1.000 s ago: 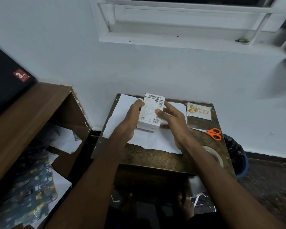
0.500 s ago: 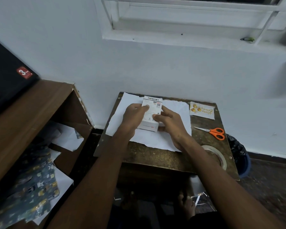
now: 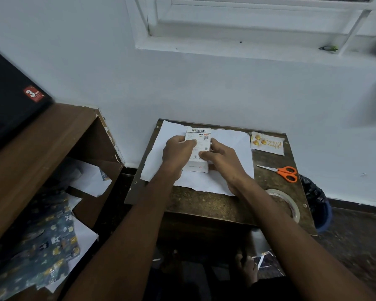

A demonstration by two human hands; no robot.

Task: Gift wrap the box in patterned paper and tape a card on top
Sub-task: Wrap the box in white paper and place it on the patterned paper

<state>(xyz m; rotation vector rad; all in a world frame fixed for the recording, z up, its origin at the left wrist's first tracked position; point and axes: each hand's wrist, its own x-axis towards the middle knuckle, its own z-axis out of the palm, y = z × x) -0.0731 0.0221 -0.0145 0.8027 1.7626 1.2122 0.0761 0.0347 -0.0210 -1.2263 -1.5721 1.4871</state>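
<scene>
Small white printed cardboard box [image 3: 199, 148] lies flat on the sheet of paper, white side up [image 3: 228, 148], toward the far edge of the small dark tabletop [image 3: 204, 205]. Your left hand [image 3: 176, 153] grips the box's left side, fingers curled over its top face. Your right hand [image 3: 224, 158] holds the right side, thumb on the top face and fingers curved along the edge. The paper covers the tabletop's far left and middle. White card with gold lettering [image 3: 267, 143] sits in the far right corner, just beside the paper. Orange-handled scissors [image 3: 280, 172] lie along the right edge, nearer you than the card. Clear tape roll [image 3: 285, 203] rests near the near right corner, partly behind your right forearm.
</scene>
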